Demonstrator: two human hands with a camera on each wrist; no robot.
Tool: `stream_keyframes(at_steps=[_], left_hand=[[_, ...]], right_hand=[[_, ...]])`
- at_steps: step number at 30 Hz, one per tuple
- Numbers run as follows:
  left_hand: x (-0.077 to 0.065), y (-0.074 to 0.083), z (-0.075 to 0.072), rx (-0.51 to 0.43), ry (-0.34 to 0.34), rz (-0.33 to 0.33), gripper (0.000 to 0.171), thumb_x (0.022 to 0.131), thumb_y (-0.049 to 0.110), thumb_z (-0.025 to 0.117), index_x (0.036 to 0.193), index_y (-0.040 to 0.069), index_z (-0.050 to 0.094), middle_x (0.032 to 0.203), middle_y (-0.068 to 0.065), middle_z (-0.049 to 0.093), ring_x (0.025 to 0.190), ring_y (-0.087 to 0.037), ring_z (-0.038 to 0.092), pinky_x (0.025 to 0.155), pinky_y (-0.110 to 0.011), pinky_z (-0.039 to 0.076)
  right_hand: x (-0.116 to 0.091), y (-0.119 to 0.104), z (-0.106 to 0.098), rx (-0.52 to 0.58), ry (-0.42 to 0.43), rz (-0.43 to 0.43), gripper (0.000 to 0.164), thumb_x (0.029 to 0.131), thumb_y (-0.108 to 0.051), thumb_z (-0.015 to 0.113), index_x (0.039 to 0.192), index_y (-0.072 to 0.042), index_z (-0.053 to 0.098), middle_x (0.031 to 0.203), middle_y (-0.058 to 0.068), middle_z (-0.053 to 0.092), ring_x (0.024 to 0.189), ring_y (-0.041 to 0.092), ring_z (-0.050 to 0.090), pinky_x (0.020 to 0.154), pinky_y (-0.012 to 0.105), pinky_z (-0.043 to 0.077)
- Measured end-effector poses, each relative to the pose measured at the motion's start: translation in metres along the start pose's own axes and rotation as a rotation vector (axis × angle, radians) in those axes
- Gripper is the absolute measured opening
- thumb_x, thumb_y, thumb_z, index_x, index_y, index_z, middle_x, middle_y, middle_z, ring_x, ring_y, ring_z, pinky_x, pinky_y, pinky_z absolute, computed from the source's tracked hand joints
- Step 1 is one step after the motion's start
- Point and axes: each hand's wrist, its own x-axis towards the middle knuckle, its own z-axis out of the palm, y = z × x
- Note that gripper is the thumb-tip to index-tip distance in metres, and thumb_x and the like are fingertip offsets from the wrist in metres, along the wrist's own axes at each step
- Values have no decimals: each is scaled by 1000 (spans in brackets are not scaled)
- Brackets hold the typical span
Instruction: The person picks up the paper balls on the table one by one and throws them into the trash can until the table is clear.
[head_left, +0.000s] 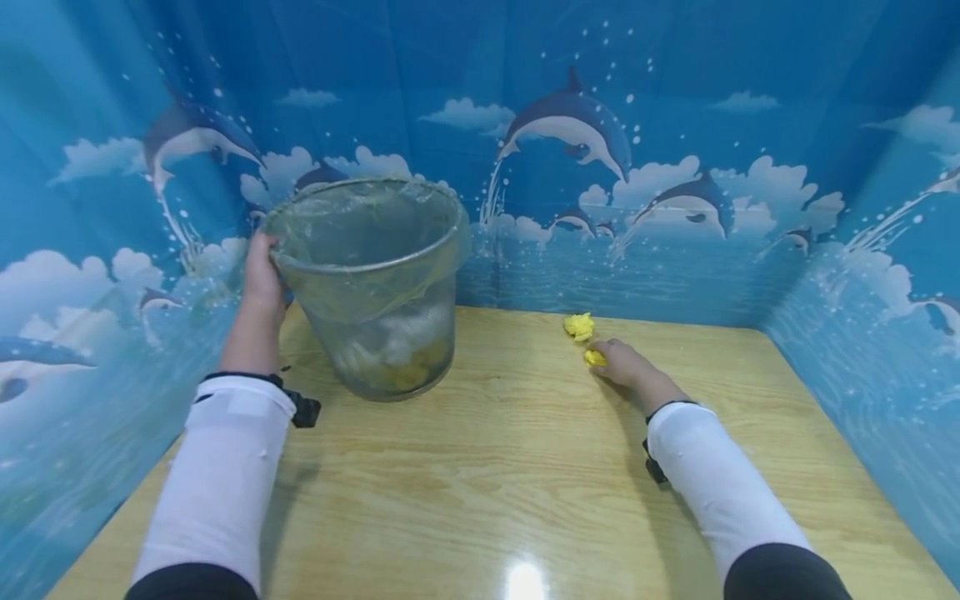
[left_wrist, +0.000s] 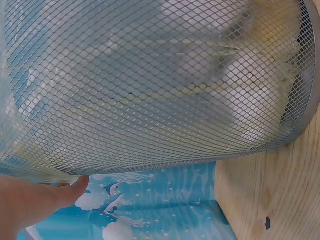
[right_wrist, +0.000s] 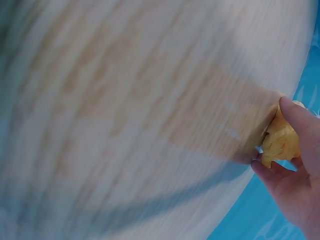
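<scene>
A wire-mesh wastebasket (head_left: 442, 312), lined with a thin translucent bag (head_left: 360, 292), stands at the back left of the table. My left hand (head_left: 262, 271) grips it at the left side of its rim, with the thumb on the outside in the left wrist view. White and yellowish crumpled stuff shows through the mesh (left_wrist: 250, 95) low inside. Over on the right, my right hand (head_left: 624, 364) holds a crumpled piece of yellow paper (right_wrist: 282, 142) between thumb and fingers, low over the table. Just beyond it lies a second crumpled yellow piece (head_left: 579, 326).
The wood-grain table (head_left: 465, 467) runs back to a blue curtain (head_left: 675, 275) printed with dolphins, which also encloses the left and right sides. A small dark mark (left_wrist: 268, 223) shows on the tabletop near the basket.
</scene>
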Motion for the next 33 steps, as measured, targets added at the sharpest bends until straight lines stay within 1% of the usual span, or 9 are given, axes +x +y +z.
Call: stream_keyframes(at_steps=[4, 6, 10, 13, 18, 24, 26, 30, 33], left_hand=[[0, -1, 0, 4, 5, -9, 66, 96, 39, 29, 156, 26, 6, 162, 12, -16, 148, -6, -6, 113, -26, 12], [-1, -1, 0, 12, 3, -21, 70, 96, 39, 28, 157, 26, -4, 160, 13, -22, 147, -5, -14, 116, -26, 9], [1, 1, 1, 12, 10, -40, 68, 97, 38, 26, 156, 29, -5, 159, 14, -24, 146, -6, -20, 118, -28, 7], [2, 3, 1, 5, -9, -44, 69, 97, 38, 25, 155, 30, -11, 158, 13, -27, 145, -7, -24, 117, -28, 7], [2, 5, 1, 2, -10, -47, 70, 96, 37, 25, 155, 30, -12, 158, 13, -27, 145, -7, -23, 116, -28, 8], [2, 3, 1, 16, 7, -50, 68, 96, 38, 26, 156, 28, -5, 159, 13, -26, 145, -6, -23, 118, -28, 5], [3, 2, 1, 10, 8, -42, 63, 97, 37, 26, 156, 28, 6, 160, 13, -22, 147, -6, -15, 114, -25, 11], [3, 2, 1, -2, -1, -27, 58, 97, 37, 26, 153, 27, 15, 161, 14, -17, 147, -4, -5, 107, -23, 17], [2, 2, 1, 3, -2, -36, 64, 97, 37, 26, 156, 29, 4, 160, 14, -22, 147, -3, -12, 113, -23, 12]], right_hand=[[-2, -5, -1, -27, -16, 8, 46, 94, -16, 60, 135, 4, 51, 129, 32, 51, 120, 48, 49, 102, 57, 38], [-2, -8, -3, -51, -22, 4, 44, 94, -15, 61, 134, 3, 52, 128, 30, 54, 118, 47, 51, 101, 56, 40], [-2, -11, -8, -58, -27, 15, 42, 93, -14, 62, 132, 2, 55, 125, 28, 57, 117, 45, 53, 99, 55, 41], [0, -11, -12, -48, -34, 24, 39, 92, -11, 62, 129, 1, 56, 124, 27, 58, 116, 44, 53, 99, 55, 41], [1, -12, -18, -23, -65, 31, 36, 92, -9, 62, 126, 1, 57, 126, 27, 58, 119, 44, 53, 99, 54, 41], [-3, -11, -24, -29, -39, 23, 37, 92, -12, 62, 125, 3, 57, 126, 28, 58, 118, 46, 52, 99, 55, 41], [-4, -9, -25, -19, -21, 17, 37, 91, -12, 63, 124, 4, 57, 125, 29, 58, 118, 47, 52, 100, 55, 41], [-5, -7, -31, 12, 10, 18, 40, 89, -10, 61, 126, 5, 55, 126, 31, 57, 118, 48, 51, 98, 56, 41], [-4, -10, -37, 33, 29, 37, 43, 91, -11, 59, 130, 5, 53, 129, 32, 54, 120, 48, 49, 99, 58, 39]])
